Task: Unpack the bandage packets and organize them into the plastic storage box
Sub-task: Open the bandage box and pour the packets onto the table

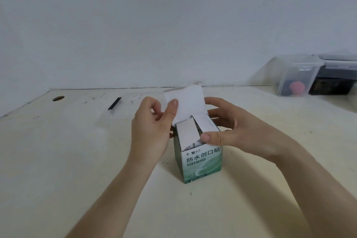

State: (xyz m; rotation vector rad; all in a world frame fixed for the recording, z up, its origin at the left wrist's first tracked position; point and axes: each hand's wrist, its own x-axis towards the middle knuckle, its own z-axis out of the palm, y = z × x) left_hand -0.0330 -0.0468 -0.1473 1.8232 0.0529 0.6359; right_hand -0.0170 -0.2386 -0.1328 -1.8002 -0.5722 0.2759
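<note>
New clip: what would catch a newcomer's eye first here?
A green-and-white bandage carton stands upright in the middle of the table, its top flaps open. The left hand pinches the large white flap while the right hand grips the carton's right side. A clear plastic storage box sits far right by the wall.

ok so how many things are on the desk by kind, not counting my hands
bandage carton: 1
plastic storage boxes: 2
black strip: 1
total: 4
</note>
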